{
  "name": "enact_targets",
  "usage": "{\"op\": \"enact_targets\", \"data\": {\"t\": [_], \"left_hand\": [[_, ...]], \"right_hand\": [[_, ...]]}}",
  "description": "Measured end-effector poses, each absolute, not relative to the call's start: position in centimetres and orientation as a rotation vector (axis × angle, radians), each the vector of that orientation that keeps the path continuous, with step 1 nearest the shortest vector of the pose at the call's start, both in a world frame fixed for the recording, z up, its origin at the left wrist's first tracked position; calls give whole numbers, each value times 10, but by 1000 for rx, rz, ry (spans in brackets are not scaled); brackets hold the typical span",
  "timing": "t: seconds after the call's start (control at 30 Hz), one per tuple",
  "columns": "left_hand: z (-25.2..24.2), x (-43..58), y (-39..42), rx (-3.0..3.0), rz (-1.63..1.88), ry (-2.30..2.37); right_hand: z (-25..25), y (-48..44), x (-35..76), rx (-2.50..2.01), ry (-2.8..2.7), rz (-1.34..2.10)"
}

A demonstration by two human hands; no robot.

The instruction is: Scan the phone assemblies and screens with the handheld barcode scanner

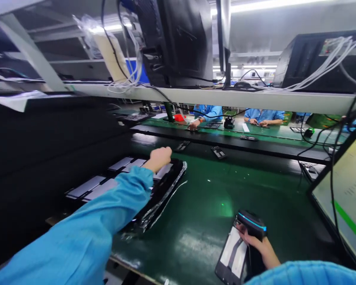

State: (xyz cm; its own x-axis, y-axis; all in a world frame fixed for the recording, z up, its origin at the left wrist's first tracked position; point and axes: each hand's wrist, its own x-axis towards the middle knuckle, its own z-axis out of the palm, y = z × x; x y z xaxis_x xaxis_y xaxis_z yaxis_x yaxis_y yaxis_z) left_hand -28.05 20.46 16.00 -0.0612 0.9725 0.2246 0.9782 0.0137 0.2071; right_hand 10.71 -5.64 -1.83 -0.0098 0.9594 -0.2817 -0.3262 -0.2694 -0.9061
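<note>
My left hand (pixel 160 157) is closed, reaching over the far right end of a black tray (pixel 163 194) of flat parts with pale silver panels (pixel 99 189). Its fingertips are turned away, so I cannot make out whether anything is between them. Low on the right, my right hand (pixel 262 246) is wrapped around a black barcode scanner (pixel 251 224) with a lit blue strip. Against the scanner and under the thumb is a phone body (pixel 233 253) with a silver-white battery, tilted over the bench. A green spot (pixel 222 204) from the scanner falls on the green mat (pixel 201 221).
Two phone bodies, one dark (pixel 183 146) and one with a pale panel (pixel 218 152), lie farther back. A monitor (pixel 344 190) borders the right; a black partition (pixel 47 150) borders the left. Overhead runs a shelf (pixel 225 95). Co-workers in blue sleeves (pixel 212 112) work beyond.
</note>
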Motion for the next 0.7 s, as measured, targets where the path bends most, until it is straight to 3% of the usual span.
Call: {"op": "enact_targets", "data": {"t": [0.1,0.23,0.37,0.7], "left_hand": [[153,-234,176,-2268,-567,-2105],[86,-142,115,-2880,-874,-1762],[34,-95,81,-3037,-1052,-1716],[25,-99,93,-3017,-1169,-1803]], "right_hand": [[-12,-65,106,-1146,-826,1504],[-3,-73,106,-1086,-894,1525],[-5,-76,107,-1061,-920,1516],[-8,-75,107,-1030,-927,1517]]}}
